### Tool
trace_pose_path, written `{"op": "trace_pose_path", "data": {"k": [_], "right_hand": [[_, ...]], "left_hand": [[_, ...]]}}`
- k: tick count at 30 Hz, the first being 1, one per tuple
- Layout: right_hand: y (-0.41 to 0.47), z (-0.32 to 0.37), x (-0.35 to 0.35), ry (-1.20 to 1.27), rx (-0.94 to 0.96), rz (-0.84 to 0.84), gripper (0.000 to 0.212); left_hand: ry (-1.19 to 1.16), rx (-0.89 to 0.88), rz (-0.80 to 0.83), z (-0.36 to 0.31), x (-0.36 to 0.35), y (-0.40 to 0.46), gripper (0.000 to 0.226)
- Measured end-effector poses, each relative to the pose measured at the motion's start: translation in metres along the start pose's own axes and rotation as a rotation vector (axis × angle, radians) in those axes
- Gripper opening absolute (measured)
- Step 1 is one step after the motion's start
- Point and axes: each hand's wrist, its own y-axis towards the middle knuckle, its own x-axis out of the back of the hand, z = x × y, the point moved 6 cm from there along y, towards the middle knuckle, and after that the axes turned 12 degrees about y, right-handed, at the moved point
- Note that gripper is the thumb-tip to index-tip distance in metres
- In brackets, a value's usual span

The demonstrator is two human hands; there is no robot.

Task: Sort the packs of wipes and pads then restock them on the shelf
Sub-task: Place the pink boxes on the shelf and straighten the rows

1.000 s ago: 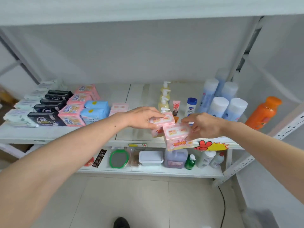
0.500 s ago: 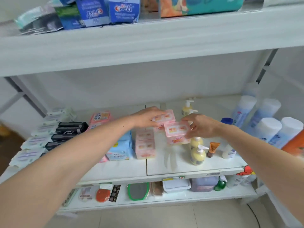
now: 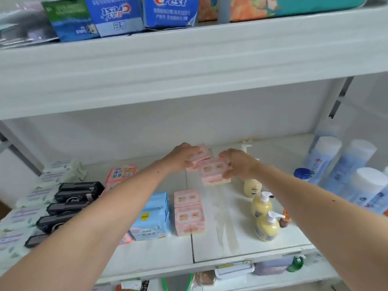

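Near the shelf (image 3: 241, 252) edge we see bare board between the stacked pink packs (image 3: 189, 213) and yellow bottles (image 3: 266, 226). Farther back, our left hand (image 3: 180, 159) grips one pink pack (image 3: 200, 154), and our right hand (image 3: 239, 164) grips another (image 3: 213, 172), raised above the board.

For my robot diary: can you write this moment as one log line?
left hand: holds pink pack | right hand: holds second pink pack | above shelf
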Motion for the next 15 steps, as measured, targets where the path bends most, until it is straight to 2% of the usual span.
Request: {"op": "trace_pose_path", "data": {"k": [8,15], "right_hand": [[0.038,-0.01,-0.04,-0.078,-0.093,-0.082,0.061],[0.06,-0.028,-0.085,0.071,-0.186,-0.145,0.06]], "left_hand": [[0.031,0.079,0.005,0.048,-0.036,0.018,0.059],[0.084,0.138,0.068,0.076,-0.071,0.027,0.05]]}}
